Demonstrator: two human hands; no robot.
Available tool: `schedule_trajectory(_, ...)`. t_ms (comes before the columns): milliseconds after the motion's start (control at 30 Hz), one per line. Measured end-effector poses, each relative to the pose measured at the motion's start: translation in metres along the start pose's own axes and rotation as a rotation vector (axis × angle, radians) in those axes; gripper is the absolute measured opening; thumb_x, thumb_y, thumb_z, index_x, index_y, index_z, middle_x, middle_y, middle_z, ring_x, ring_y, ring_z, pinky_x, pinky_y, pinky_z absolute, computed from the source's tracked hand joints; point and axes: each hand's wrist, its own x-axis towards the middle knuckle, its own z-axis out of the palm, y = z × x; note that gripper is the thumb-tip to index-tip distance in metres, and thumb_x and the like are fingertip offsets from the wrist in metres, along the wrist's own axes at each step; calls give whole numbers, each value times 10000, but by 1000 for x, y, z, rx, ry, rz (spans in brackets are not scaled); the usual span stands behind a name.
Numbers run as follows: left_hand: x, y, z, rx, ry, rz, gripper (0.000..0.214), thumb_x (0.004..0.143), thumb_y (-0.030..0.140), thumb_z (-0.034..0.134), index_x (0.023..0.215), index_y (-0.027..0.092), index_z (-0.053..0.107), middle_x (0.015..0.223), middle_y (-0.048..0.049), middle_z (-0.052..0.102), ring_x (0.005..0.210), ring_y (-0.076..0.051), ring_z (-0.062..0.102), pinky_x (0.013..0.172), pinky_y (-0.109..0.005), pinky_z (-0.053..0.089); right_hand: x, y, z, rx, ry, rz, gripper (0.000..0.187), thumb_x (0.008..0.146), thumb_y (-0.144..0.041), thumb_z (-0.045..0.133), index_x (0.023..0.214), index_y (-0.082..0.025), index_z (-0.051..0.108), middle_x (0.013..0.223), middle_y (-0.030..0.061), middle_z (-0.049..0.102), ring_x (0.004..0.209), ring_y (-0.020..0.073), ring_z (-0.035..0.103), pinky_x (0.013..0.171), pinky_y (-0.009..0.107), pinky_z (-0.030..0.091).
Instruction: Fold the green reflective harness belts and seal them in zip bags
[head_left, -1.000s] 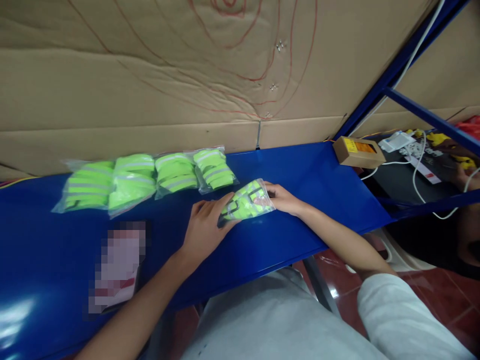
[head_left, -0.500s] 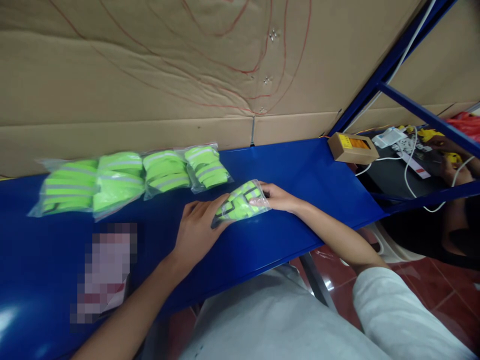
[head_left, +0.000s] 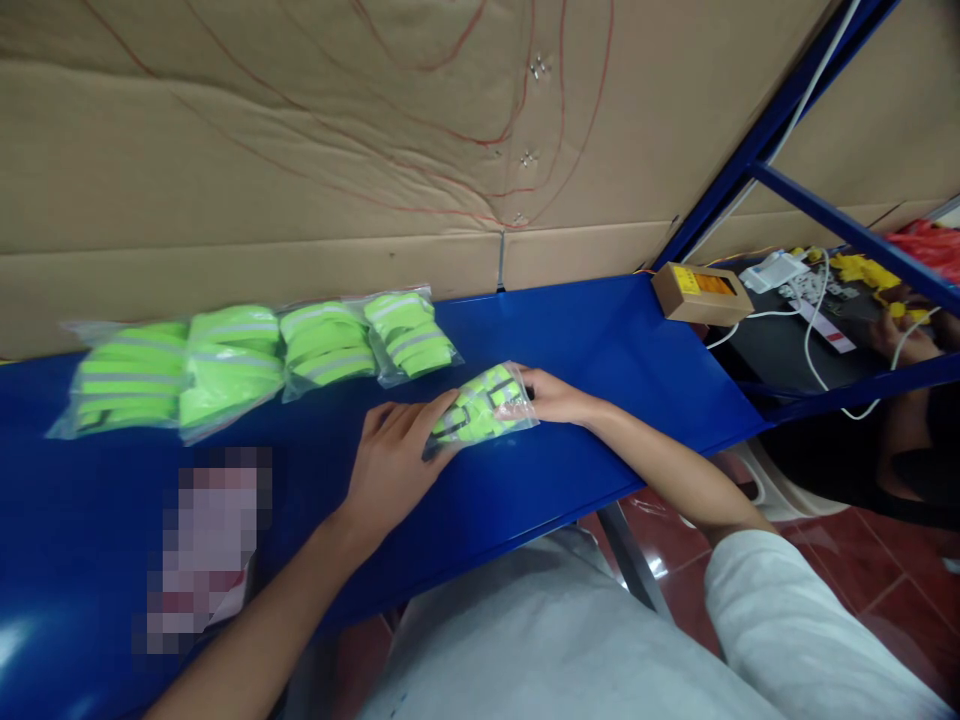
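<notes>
Between my two hands is a clear plastic bag (head_left: 486,405) with folded neon-green bands, striped grey and edged in black. My left hand (head_left: 401,455) grips its left end, thumb and fingers closed round a dark corner. At the other end, my right hand (head_left: 553,394) has its fingers in behind the bag's edge, partly hidden by the plastic. Behind them, along the back of the blue table (head_left: 570,450), several more clear bags (head_left: 229,365) of neon-green reflective bands lie side by side.
A blurred pinkish-white item (head_left: 210,545) lies at the left near my forearm. Cardboard (head_left: 337,150) lines the back. To the right stand a small cardboard box (head_left: 701,293), a blue metal frame (head_left: 847,210) and white cables. Another person's hand (head_left: 907,340) works beyond the frame.
My right thumb has slipped from the front of the bag to behind its edge. The bag stays in nearly the same spot, while the view shifts slightly.
</notes>
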Motion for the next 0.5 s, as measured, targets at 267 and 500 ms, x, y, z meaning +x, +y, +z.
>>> schedule_trajectory(267, 0, 0, 0, 11, 15, 13, 490, 947, 303, 706, 1395, 164, 567, 1031, -93, 755, 920, -278, 715, 932, -424, 480, 0, 0, 1, -7, 13, -14, 474, 772, -601, 821, 990, -182, 784, 1267, 101, 650, 1152, 226, 611, 1057, 410, 515)
schedule_trajectory(500, -1, 1, 0, 15, 15, 11, 506, 938, 315, 718, 1397, 162, 570, 1021, -96, 756, 912, -283, 713, 930, -429, 482, 0, 0, 1, -6, 19, -23, 478, 769, -601, 825, 1011, -191, 786, 1250, 99, 659, 1138, 226, 622, 1069, 419, 508)
